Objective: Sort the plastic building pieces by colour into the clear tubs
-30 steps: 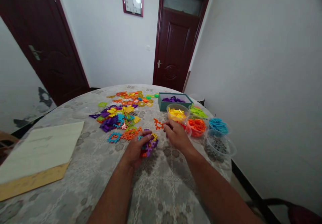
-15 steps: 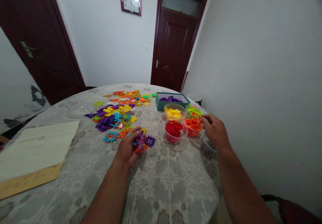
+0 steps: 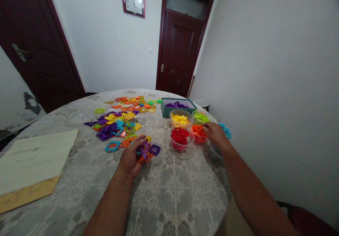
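My left hand is closed around a cluster of plastic interlocking pieces in purple, orange and yellow, held just above the table. At the right, my right hand has its fingers pinched together at the rim of a clear bowl of orange pieces; what they hold, if anything, is hidden. Close beside that bowl stand a clear bowl of red pieces, one of yellow pieces and one of lime-green pieces. Blue pieces show behind my right hand.
A mixed heap of plastic pieces lies left of the bowls, with flatter pieces behind it. A green box holds purple pieces. Pale sheets lie at the left. Under my right wrist sits another clear bowl.
My right hand has moved left and inward over the orange bowl's edge, uncovering the blue pieces behind it. My left hand keeps its cluster. The view has shifted slightly.
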{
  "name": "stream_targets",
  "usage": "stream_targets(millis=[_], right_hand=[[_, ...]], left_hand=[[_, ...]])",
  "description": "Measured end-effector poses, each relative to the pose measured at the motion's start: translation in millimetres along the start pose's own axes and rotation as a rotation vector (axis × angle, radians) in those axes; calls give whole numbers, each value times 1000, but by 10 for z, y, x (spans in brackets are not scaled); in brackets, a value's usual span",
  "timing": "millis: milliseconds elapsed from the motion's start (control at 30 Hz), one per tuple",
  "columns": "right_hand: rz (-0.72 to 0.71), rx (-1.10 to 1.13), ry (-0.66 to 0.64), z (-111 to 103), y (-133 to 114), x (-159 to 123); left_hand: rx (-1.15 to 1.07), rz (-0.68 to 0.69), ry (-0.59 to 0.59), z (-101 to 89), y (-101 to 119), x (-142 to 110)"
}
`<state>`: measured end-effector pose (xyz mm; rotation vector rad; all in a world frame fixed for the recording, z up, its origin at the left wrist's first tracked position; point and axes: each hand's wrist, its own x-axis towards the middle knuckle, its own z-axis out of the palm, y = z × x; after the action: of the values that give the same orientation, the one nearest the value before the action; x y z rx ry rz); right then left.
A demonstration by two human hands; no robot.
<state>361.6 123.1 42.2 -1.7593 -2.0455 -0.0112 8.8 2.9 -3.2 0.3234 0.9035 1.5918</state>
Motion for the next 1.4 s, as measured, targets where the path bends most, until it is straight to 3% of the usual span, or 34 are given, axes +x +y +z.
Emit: stream_targets(millis=[200,367,467,633,800,933,1100,1400], right_hand=[[8,-44,-22,80,-123,112],[-57,107,122,39,-284,-57],[-144,305,88,46,-586,-262],[-310,542,-103,172,-1290,-628],[-322,704,-215,406,-1707,-799],[-193,880,-254,577,-1720,-792],[0,973,-182,686,-1622,-757],[-5,1029,-81,774,-1528,-848]], left_hand=[[1,-3,-20,-19,4,15],[3,6,-22,-25,-14,-5],[25,9,-49,-28,-47,-9],[99,-7,-144,-46,-104,-11],[195,5,-203,-39,-152,-31],[224,3,-201,-15,-160,-52],[195,-13,-207,-11,-153,-62],[74,-83,-180,-21,-92,-65]])
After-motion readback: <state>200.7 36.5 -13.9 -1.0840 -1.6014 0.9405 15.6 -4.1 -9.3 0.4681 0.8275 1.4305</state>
